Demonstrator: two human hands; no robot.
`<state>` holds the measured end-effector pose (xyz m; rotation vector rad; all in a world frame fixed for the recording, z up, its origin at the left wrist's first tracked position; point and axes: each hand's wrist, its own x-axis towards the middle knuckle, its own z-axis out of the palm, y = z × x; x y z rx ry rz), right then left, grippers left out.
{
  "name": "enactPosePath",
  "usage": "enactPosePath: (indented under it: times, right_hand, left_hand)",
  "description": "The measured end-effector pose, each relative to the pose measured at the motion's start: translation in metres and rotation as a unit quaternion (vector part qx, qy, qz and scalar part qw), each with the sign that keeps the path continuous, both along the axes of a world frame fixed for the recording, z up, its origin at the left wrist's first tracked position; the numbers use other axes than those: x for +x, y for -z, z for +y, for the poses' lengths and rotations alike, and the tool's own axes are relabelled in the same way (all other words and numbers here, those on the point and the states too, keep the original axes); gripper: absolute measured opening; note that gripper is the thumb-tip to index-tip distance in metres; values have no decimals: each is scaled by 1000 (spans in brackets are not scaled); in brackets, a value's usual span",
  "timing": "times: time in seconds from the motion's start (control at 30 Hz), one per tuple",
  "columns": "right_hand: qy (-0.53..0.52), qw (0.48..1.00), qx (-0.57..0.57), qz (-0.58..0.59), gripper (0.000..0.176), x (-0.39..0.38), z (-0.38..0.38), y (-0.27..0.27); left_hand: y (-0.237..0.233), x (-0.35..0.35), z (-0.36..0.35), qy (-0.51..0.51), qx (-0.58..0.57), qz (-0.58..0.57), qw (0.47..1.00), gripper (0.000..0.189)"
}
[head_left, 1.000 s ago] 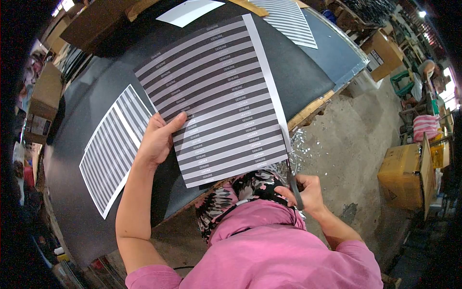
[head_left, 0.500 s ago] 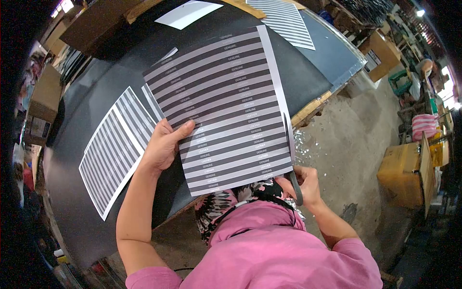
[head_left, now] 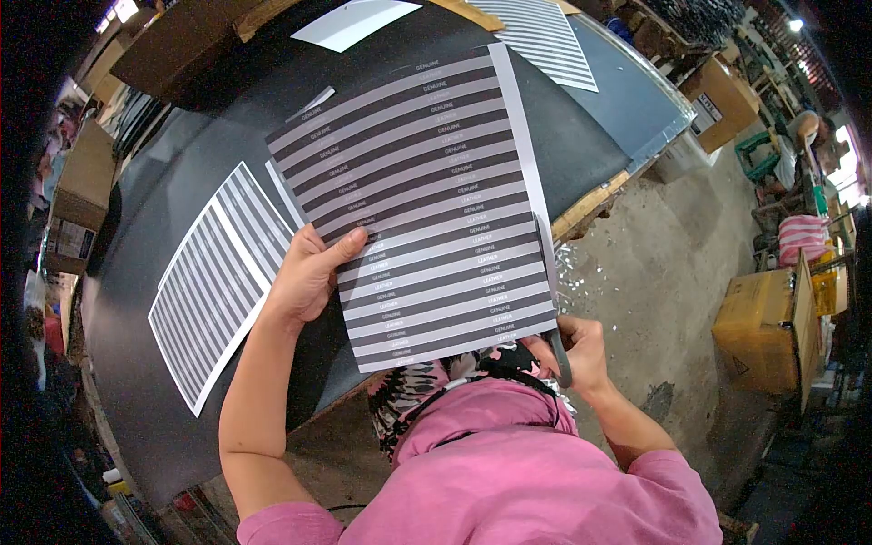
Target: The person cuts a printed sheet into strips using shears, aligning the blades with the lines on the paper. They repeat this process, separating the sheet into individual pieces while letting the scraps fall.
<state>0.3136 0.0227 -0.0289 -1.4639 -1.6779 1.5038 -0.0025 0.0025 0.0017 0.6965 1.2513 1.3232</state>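
Observation:
My left hand [head_left: 313,272] grips the left edge of a striped sheet [head_left: 418,200], thumb on top. Dark and grey bands cross the sheet, printed with "GENUINE" and "LEATHER". A plain white margin [head_left: 520,136] runs down its right side. At the lower right corner, my right hand [head_left: 579,352] is closed round the dark handles of scissors [head_left: 561,354]. The blades lie along the right margin, partly hidden by the sheet. Left of my left hand, more striped sheets [head_left: 218,282] rest on the black table [head_left: 145,381].
A blank white sheet [head_left: 354,23] and another striped sheet [head_left: 545,41] lie at the table's far side. Small scraps [head_left: 572,268] litter the concrete floor [head_left: 636,300] on the right. A cardboard box [head_left: 758,318] stands there, with a person [head_left: 804,127] farther back.
The striped sheet has shifted very slightly in my hands, its upper part a little to the left. The scissors stay at the right margin. Both hands keep their hold.

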Motion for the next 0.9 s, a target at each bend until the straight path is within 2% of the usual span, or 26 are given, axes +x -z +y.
enactPosePath:
  times: [0.23, 0.33, 0.4, 0.53, 0.67, 0.9]
  right_hand:
    - [11, 1000, -20, -8, 33, 4, -2, 5]
    - [16, 999, -19, 30, 28, 6, -2, 11]
    - [-16, 998, 41, 38, 21, 8, 3, 15]
    - [12, 994, -5, 104, 22, 2, 10, 6]
    - [9, 990, 1, 139, 21, 2, 12, 7]
    - [3, 993, 54, 106, 19, 6, 13, 20]
  left_hand:
    - [-2, 2, -1, 11, -5, -10, 1000, 35]
    - [-2, 6, -1, 4, -1, 3, 1000, 37]
    - [-4, 11, -4, 32, 9, 46, 998, 41]
    - [-6, 15, -4, 44, 3, 40, 998, 44]
    - [-6, 16, -4, 45, 0, 17, 999, 44]
    - [-6, 16, -4, 44, 6, 5, 999, 43]
